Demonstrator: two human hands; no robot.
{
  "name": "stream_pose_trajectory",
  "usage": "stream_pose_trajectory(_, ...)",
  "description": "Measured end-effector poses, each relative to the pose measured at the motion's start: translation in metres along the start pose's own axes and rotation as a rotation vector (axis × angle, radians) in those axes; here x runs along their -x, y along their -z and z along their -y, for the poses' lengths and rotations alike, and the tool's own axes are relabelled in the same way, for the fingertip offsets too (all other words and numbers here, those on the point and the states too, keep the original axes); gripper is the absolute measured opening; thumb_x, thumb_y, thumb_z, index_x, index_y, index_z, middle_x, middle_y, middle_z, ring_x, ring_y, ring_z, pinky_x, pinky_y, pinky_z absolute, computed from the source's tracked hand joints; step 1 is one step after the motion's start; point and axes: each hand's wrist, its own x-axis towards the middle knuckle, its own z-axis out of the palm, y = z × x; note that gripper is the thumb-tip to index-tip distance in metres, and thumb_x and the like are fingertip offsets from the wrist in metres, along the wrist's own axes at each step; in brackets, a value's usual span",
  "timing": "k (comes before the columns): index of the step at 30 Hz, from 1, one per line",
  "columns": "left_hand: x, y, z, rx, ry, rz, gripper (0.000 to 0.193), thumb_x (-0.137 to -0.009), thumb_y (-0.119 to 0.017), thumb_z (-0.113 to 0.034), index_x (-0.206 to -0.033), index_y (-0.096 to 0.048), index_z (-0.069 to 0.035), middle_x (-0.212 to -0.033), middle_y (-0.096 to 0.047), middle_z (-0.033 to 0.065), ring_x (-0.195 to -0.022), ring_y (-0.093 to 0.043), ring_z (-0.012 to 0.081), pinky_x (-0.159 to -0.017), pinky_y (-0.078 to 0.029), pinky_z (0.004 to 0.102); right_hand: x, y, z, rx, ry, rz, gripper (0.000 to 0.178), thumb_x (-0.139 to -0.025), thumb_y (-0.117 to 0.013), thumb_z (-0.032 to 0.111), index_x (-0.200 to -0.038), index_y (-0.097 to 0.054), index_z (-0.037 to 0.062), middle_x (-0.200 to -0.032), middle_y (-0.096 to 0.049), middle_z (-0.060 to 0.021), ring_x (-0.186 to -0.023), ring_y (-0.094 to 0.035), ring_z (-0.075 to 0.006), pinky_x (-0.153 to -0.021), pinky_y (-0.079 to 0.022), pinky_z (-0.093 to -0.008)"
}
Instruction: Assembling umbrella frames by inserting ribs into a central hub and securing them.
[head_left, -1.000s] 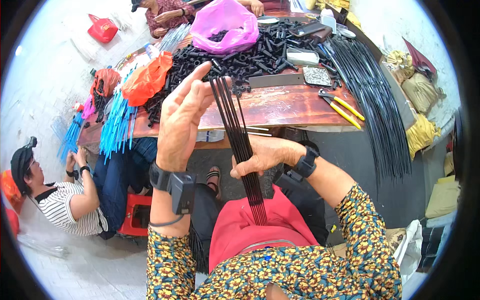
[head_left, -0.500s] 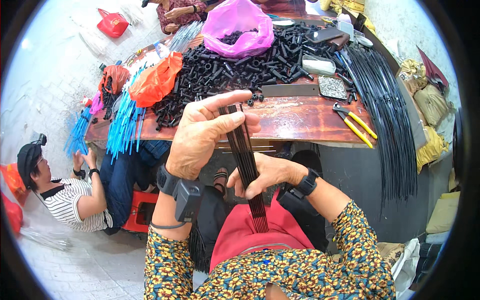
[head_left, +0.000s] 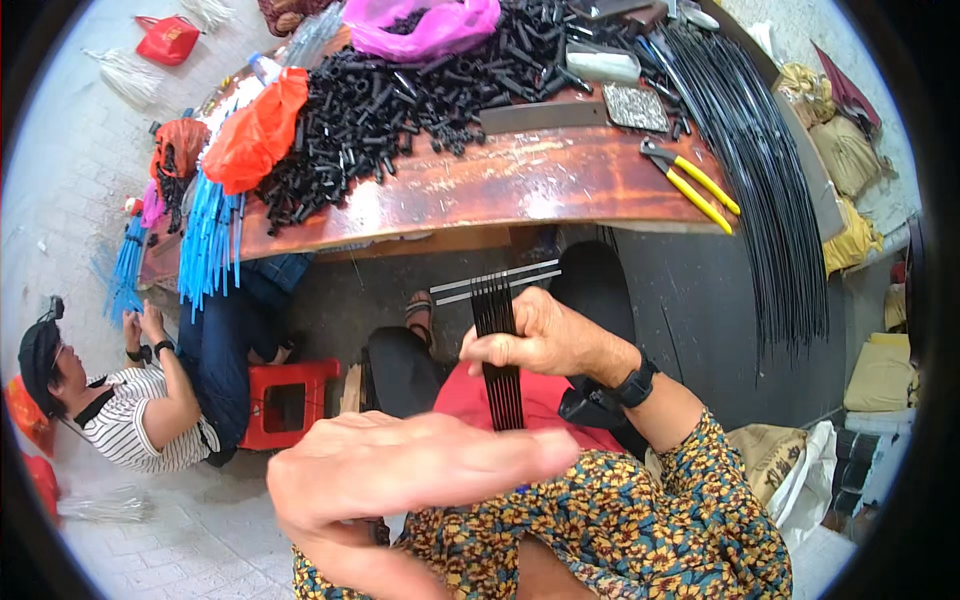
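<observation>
My right hand (head_left: 555, 335) is closed round a bundle of thin black rods (head_left: 494, 305), its thumb lying across them. Above the fist the upper ends fan slightly apart; the lower part hangs over my red apron (head_left: 555, 405). Nearer, low in the view, my left hand (head_left: 400, 475) looms large and blurred. Its fingers stretch to the right with the thumb apart below, and nothing shows in it. The fingers pass close below or in front of the rods' lower ends; whether they touch cannot be made out.
Black tubular parts (head_left: 400, 105) cover much of the wooden table (head_left: 440, 190). Yellow-handled pliers (head_left: 690, 185) lie near its front edge, and long black rods (head_left: 765, 190) drape over the right side. Blue rods (head_left: 212, 240) hang at left, where a person (head_left: 130, 400) sits beside a red stool (head_left: 290, 400).
My left hand has come off the top of the rods and swung down toward me. The right hand keeps its grip, now a little further right. The view has tilted downward.
</observation>
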Motion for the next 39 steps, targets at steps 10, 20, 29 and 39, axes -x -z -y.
stream_pose_trajectory(10, 0.046, -0.038, 0.134, 0.415, 0.475, -1.247, 0.024, -0.089, -0.066, -0.007, -0.110, -0.065, 0.005, -0.099, -0.069, 0.0115, -0.087, -0.066, 0.0162, -0.081, -0.052, 0.0284, -0.008, -0.001, -0.028, -0.006, -0.120, 0.001, 0.030, -0.087, -0.068, 0.027, -0.080, -0.072, -0.0012, -0.066, -0.067, -0.0048, -0.060, -0.059, -0.0073, -0.055, -0.047, -0.0251)
stream_pose_trajectory(20, 0.040, -0.032, 0.146, 0.536, 0.326, -1.361, 0.018, -0.088, -0.067, -0.002, -0.104, -0.066, 0.005, -0.093, -0.069, 0.0089, -0.075, -0.063, 0.0106, -0.061, -0.047, 0.0215, -0.017, -0.008, -0.027, -0.125, -0.197, 0.006, 0.029, -0.088, -0.066, 0.025, -0.082, -0.070, -0.0026, -0.070, -0.069, -0.0069, -0.061, -0.060, -0.0077, -0.055, -0.048, -0.0245)
stream_pose_trajectory(29, 0.032, -0.030, 0.150, 0.462, 0.231, -1.432, 0.019, -0.093, -0.064, -0.011, -0.107, -0.063, 0.003, -0.092, -0.069, 0.0090, -0.076, -0.065, 0.0130, -0.066, -0.052, 0.0246, -0.017, -0.006, -0.028, -0.041, -0.226, -0.025, 0.031, -0.088, -0.065, 0.025, -0.083, -0.070, -0.0053, -0.070, -0.070, -0.0104, -0.059, -0.061, -0.0093, -0.053, -0.048, -0.0246)
stream_pose_trajectory(39, 0.024, -0.026, 0.147, 0.346, 0.201, -1.490, 0.011, -0.095, -0.060, -0.013, -0.094, -0.060, -0.002, -0.081, -0.066, 0.0063, -0.067, -0.061, 0.0108, -0.059, -0.049, 0.0236, -0.020, -0.005, -0.022, -0.153, -0.181, -0.012, 0.028, -0.090, -0.063, 0.023, -0.089, -0.070, -0.0041, -0.074, -0.071, -0.0114, -0.064, -0.065, -0.0108, -0.058, -0.051, -0.0250)
